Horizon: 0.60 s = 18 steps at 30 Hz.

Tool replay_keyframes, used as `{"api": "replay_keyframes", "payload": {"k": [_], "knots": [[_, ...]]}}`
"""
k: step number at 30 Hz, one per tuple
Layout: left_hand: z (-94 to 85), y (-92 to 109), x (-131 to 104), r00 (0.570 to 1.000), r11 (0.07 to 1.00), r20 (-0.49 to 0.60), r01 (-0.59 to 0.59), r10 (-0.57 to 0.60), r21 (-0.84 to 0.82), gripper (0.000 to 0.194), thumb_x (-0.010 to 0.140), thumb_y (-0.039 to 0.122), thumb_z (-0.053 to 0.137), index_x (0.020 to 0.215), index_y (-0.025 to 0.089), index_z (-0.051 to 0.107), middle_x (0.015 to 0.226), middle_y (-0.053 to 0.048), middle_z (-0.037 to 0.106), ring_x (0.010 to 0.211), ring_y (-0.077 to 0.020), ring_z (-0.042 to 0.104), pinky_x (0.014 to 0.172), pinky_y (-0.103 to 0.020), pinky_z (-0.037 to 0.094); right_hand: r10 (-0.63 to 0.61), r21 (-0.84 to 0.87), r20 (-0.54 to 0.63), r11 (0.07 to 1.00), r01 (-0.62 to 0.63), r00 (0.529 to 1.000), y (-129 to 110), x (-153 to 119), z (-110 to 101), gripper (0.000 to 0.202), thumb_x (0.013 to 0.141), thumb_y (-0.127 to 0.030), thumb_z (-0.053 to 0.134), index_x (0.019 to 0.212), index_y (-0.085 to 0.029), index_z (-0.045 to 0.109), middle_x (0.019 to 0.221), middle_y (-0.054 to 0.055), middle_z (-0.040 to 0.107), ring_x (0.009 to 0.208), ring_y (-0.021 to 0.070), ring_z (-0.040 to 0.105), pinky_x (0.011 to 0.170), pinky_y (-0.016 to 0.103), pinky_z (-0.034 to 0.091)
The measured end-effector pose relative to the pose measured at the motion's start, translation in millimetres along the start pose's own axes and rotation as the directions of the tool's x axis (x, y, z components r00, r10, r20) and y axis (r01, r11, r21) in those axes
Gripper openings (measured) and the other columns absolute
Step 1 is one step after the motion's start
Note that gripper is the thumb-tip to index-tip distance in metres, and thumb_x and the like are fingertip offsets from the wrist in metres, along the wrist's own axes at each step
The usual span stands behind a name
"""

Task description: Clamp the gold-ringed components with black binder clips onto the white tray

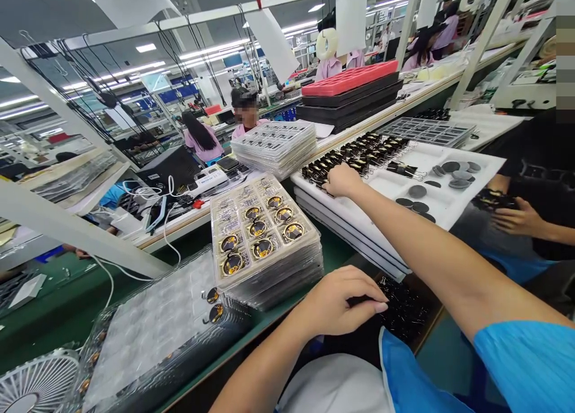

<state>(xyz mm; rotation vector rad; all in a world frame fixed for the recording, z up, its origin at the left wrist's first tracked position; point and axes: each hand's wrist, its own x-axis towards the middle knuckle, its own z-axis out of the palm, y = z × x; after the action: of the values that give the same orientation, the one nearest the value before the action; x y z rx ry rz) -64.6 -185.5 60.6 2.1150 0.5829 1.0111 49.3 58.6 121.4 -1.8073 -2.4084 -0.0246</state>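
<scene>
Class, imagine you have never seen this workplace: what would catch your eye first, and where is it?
Probably the bright red tray, topping black trays in the picture's upper right. Next, the gold-rimmed parts in the clear tray just left of centre. Then the right hand, at the black clips on the white tray.

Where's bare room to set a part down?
On the white tray, between the clips and grey discs; on the green table, a narrow strip between that tray's stack and the clear trays. Crowded: the tray's far side, packed with clips near the right hand.
</scene>
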Motion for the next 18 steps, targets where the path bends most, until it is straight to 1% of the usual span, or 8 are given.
{"api": "replay_keyframes", "payload": {"k": [3, 5, 7, 9, 10, 12, 15, 18], "knots": [[6.1, -4, -9, 0.979, 0.991, -0.168, 0.1, -0.113, -0.089, 0.013, 0.093, 0.029, 0.07, 0.092, 0.018, 0.077, 0.093, -0.009, 0.078, 0.092, -0.0199, 0.071, 0.089, -0.034, 0.056, 0.045, 0.183, -0.187, 0.983, -0.011, 0.981, 11, -23, -15, 0.036, 0.094, -0.042, 0.057, 0.086, -0.014, 0.078, 0.095, 0.017, 0.071, 0.108, 0.0341, 0.057, 0.087, 0.038, 0.049], [13.1, -8, -19, 0.925, 0.964, -0.287, 0.209, -0.25, -0.165, 0.019, 0.094, 0.035, 0.068, 0.1, 0.019, 0.077, 0.1, -0.01, 0.077, 0.098, -0.0217, 0.071, 0.092, -0.036, 0.055, 0.091, 0.374, -0.331, 0.926, 0.042, 0.939, 20, -59, -26, 0.037, 0.093, -0.044, 0.057, 0.072, -0.018, 0.073, 0.08, 0.011, 0.067, 0.094, 0.0302, 0.059, 0.084, 0.038, 0.048], [23.8, -15, -32, 0.857, 0.923, -0.366, 0.274, -0.362, -0.27, 0.031, 0.099, 0.042, 0.06, 0.119, 0.021, 0.072, 0.116, -0.011, 0.075, 0.111, -0.0237, 0.068, 0.101, -0.039, 0.052, 0.128, 0.593, -0.384, 0.793, 0.138, 0.915, 26, -111, -28, 0.036, 0.091, -0.049, 0.059, 0.069, -0.022, 0.069, 0.077, 0.007, 0.065, 0.083, 0.0264, 0.059, 0.081, 0.037, 0.048], [37.9, -25, -42, 0.804, 0.874, -0.405, 0.268, -0.434, -0.405, 0.043, 0.103, 0.046, 0.051, 0.139, 0.024, 0.058, 0.135, -0.012, 0.067, 0.128, -0.0253, 0.06, 0.112, -0.043, 0.045, 0.082, 0.811, -0.264, 0.559, 0.175, 0.961, 26, -168, -16, 0.039, 0.086, -0.059, 0.063, 0.068, -0.025, 0.069, 0.078, 0.006, 0.065, 0.077, 0.0253, 0.06, 0.077, 0.038, 0.05], [45.9, -31, -46, 0.782, 0.843, -0.416, 0.247, -0.465, -0.478, 0.048, 0.104, 0.048, 0.049, 0.146, 0.025, 0.051, 0.143, -0.013, 0.061, 0.135, -0.0257, 0.054, 0.116, -0.044, 0.041, 0.023, 0.879, -0.175, 0.454, 0.146, 0.984, 23, -194, -4, 0.04, 0.083, -0.063, 0.066, 0.07, -0.026, 0.073, 0.083, 0.008, 0.067, 0.081, 0.0272, 0.062, 0.08, 0.039, 0.052], [61.9, -45, -52, 0.748, 0.763, -0.401, 0.214, -0.53, -0.609, 0.057, 0.102, 0.051, 0.05, 0.152, 0.026, 0.042, 0.151, -0.014, 0.053, 0.142, -0.0263, 0.048, 0.119, -0.044, 0.037, -0.012, 0.957, -0.002, 0.291, 0.005, 1.0, 15, -237, 28, 0.043, 0.08, -0.067, 0.068, 0.074, -0.027, 0.078, 0.093, 0.011, 0.071, 0.093, 0.0316, 0.065, 0.085, 0.04, 0.054], [82.5, -68, -58, 0.708, 0.668, -0.349, 0.23, -0.614, -0.708, 0.068, 0.095, 0.056, 0.06, 0.153, 0.025, 0.041, 0.14, -0.014, 0.06, 0.131, -0.0267, 0.056, 0.115, -0.043, 0.04, 0.037, 0.968, 0.192, 0.157, -0.195, 0.981, 1, -275, 83, 0.045, 0.078, -0.068, 0.072, 0.08, -0.024, 0.082, 0.103, 0.013, 0.073, 0.101, 0.0339, 0.065, 0.093, 0.041, 0.054], [94.0, -90, -66, 0.669, 0.602, -0.281, 0.309, -0.688, -0.736, 0.079, 0.091, 0.055, 0.066, 0.156, 0.023, 0.034, 0.118, -0.012, 0.069, 0.108, -0.0239, 0.065, 0.103, -0.042, 0.047, 0.132, 0.95, 0.306, 0.028, -0.312, 0.943, -6, -291, 127, 0.051, 0.076, -0.071, 0.073, 0.084, -0.022, 0.082, 0.105, 0.013, 0.074, 0.096, 0.0316, 0.066, 0.093, 0.041, 0.054]]}}
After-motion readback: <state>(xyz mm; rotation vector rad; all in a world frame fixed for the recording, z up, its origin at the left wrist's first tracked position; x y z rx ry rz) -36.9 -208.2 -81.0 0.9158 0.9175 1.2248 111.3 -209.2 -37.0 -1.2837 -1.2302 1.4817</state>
